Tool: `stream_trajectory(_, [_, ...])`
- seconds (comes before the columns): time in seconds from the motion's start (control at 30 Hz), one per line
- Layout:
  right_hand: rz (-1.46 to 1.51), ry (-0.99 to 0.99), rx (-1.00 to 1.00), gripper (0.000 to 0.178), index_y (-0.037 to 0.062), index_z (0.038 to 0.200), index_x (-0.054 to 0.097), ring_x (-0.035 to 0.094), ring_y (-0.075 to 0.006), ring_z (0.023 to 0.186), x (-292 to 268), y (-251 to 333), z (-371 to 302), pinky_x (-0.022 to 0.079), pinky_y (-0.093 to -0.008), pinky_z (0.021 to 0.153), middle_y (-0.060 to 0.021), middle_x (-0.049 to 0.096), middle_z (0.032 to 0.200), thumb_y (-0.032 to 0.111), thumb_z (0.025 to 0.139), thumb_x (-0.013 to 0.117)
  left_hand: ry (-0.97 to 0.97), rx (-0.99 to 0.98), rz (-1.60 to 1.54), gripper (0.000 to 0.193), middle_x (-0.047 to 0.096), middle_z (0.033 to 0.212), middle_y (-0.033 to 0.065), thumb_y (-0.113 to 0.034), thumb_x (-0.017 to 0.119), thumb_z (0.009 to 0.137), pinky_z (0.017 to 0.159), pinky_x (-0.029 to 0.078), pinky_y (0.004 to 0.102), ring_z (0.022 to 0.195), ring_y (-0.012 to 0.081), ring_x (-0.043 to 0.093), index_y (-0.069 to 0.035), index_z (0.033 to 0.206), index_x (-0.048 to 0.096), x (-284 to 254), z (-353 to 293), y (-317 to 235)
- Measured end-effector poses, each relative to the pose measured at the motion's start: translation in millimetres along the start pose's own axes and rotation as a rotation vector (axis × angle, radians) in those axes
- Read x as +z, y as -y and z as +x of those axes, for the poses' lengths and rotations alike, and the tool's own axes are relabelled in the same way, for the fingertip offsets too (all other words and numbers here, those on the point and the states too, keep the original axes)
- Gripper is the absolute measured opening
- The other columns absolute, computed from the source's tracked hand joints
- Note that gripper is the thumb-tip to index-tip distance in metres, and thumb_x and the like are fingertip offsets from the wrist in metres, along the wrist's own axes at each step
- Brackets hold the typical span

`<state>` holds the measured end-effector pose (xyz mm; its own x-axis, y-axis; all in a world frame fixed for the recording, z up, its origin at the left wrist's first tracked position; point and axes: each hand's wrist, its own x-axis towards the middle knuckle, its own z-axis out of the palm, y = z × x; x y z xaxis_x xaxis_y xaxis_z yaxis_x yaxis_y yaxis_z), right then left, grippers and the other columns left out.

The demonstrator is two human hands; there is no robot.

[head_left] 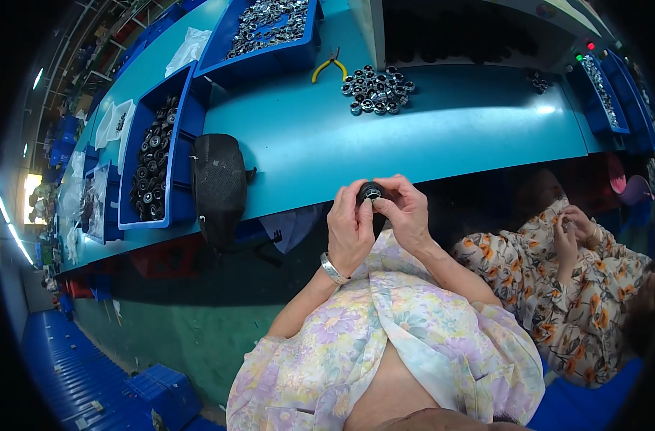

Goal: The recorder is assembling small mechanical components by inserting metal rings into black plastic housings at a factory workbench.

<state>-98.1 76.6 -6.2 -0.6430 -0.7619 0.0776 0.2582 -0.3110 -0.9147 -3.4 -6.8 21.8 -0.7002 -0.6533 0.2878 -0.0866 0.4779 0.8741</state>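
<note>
Between my two hands, just off the table's front edge, is a small round black part with a shiny ring on its face. My left hand grips it from the left, with the thumb at its lower rim. From the other side my right hand pinches it with thumb and forefinger. Both thumbs nearly meet below the part, and my fingers hide its sides and back. Farther out on the table lies a cluster of shiny chrome-and-black round parts.
On the blue table lie yellow-handled pliers. A blue bin of black parts stands left, another bin of chrome parts behind it. A black bag hangs over the edge. A co-worker sits close at right, hands raised.
</note>
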Motion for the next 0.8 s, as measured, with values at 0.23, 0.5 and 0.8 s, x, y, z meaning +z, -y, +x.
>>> stream_trajectory(0.23, [-0.031, 0.032, 0.054, 0.029, -0.0039, 0.116, 0.054, 0.062, -0.0114, 0.084, -1.3, 0.3, 2.2, 0.054, -0.0253, 0.073, -0.0073, 0.063, 0.094, -0.001, 0.088, 0.06, 0.014, 0.063, 0.117, 0.027, 0.057, 0.092, 0.0218, -0.001, 0.051, 0.085, 0.069, 0.048, 0.043, 0.079, 0.0407, 0.057, 0.002, 0.112, 0.054, -6.4, 4.6, -0.3])
stream_trajectory(0.5, [0.047, 0.106, 0.099, 0.025, -0.0027, 0.114, 0.054, 0.062, -0.0123, 0.086, -3.4, -5.0, -2.0, 0.053, -0.0269, 0.078, -0.007, 0.062, 0.099, -0.003, 0.089, 0.057, 0.181, 0.038, 0.068, 0.024, 0.059, 0.091, 0.0181, -0.004, 0.052, 0.09, 0.065, 0.051, 0.0376, 0.075, 0.0315, 0.063, 0.002, 0.113, 0.053, -22.0, 0.6, 9.1])
stream_trajectory(0.8, [0.091, 0.123, 0.128, 0.018, -0.0013, 0.107, 0.057, 0.06, -0.0094, 0.082, -1.9, -5.9, -2.7, 0.052, -0.025, 0.075, -0.0052, 0.063, 0.094, -0.003, 0.089, 0.058, 0.118, -0.03, 0.016, 0.014, 0.059, 0.083, 0.0147, -0.007, 0.049, 0.095, 0.055, 0.05, 0.0329, 0.059, 0.0217, 0.063, 0.003, 0.103, 0.053, -14.1, -8.6, 3.5])
